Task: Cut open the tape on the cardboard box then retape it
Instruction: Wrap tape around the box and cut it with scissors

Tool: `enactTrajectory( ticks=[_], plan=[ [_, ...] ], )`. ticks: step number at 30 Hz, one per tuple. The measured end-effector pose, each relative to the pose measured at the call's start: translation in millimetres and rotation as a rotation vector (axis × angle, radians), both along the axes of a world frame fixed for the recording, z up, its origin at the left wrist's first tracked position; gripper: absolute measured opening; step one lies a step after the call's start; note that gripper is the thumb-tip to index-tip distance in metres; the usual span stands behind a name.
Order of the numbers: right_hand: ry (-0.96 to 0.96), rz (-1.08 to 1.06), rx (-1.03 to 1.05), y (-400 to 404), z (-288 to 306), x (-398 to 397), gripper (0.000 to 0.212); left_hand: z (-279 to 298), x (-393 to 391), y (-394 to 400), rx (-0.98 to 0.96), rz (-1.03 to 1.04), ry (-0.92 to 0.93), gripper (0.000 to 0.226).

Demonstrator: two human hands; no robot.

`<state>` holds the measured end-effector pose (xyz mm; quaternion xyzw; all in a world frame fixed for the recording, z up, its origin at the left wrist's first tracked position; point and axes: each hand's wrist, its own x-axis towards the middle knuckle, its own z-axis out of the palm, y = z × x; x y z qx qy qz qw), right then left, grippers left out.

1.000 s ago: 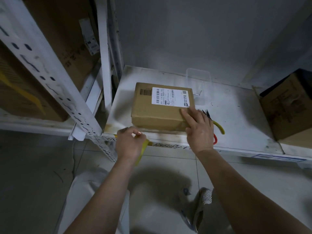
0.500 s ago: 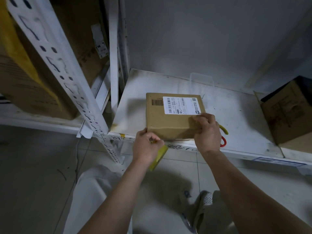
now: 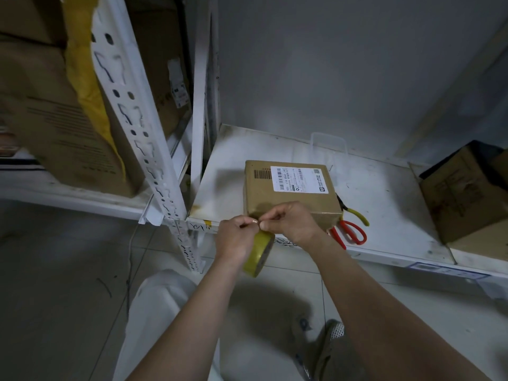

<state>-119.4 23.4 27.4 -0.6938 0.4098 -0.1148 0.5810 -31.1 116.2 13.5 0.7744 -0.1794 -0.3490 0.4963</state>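
Observation:
A small cardboard box [image 3: 288, 199] with a white shipping label lies flat near the front edge of a white metal shelf [image 3: 384, 204]. My left hand [image 3: 236, 240] holds a yellowish tape roll [image 3: 259, 255] just below the shelf's front edge. My right hand [image 3: 294, 224] is right beside it in front of the box's near-left corner, fingertips pinched at the roll's top where the tape end is. The two hands' fingertips touch. Red-handled scissors [image 3: 350, 232] and yellow-handled pliers [image 3: 354, 214] lie right of the box.
A white perforated upright [image 3: 143, 133] stands left of the shelf, with large cartons [image 3: 55, 119] on the neighbouring rack. An open cardboard box [image 3: 467, 193] sits at the shelf's right end. A clear plastic container [image 3: 328, 143] is behind the small box. Tiled floor below.
My right hand left the box's front edge and came to the tape roll. My left hand raised the roll toward the box's near-left corner. The view has shifted.

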Motion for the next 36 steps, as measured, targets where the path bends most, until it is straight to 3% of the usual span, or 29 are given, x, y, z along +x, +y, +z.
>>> enactTrajectory(
  ticks=[3, 5, 7, 10, 15, 19, 22, 25, 29, 36],
  plan=[
    [0.045, -0.024, -0.069, 1, 0, 2, 0.008, 0, -1, 3, -0.026, -0.015, 0.008, 0.010],
    [0.111, -0.056, -0.166, 2, -2, 5, 0.017, 4, -5, 6, -0.056, 0.030, 0.073, 0.022],
    [0.168, -0.099, -0.268, 3, -3, 6, 0.018, 8, -7, 9, -0.087, 0.139, 0.272, 0.038],
    [0.179, -0.113, -0.325, 4, -6, 5, 0.014, 11, -4, 14, -0.079, 0.127, 0.507, 0.026],
    [0.205, -0.122, -0.421, 6, -5, 7, 0.010, 14, -9, 17, 0.005, -0.185, 0.414, 0.024],
    [0.242, -0.103, -0.541, 2, 2, 11, 0.009, 15, -10, 9, 0.033, -0.176, 0.211, 0.035],
    [0.195, -0.111, -0.592, 1, 8, 15, 0.007, 6, -3, 4, 0.114, -0.116, 0.170, 0.039],
    [0.216, -0.080, -0.633, -1, 9, 19, 0.008, 5, 0, 6, 0.153, -0.076, 0.253, 0.031],
    [0.256, -0.079, -0.621, -12, 6, 27, 0.009, 17, -4, 3, 0.065, -0.046, 0.526, 0.012],
    [0.329, -0.018, -0.566, -30, 4, 40, 0.008, 21, -2, -13, -0.009, 0.047, 0.635, 0.020]
  ],
)
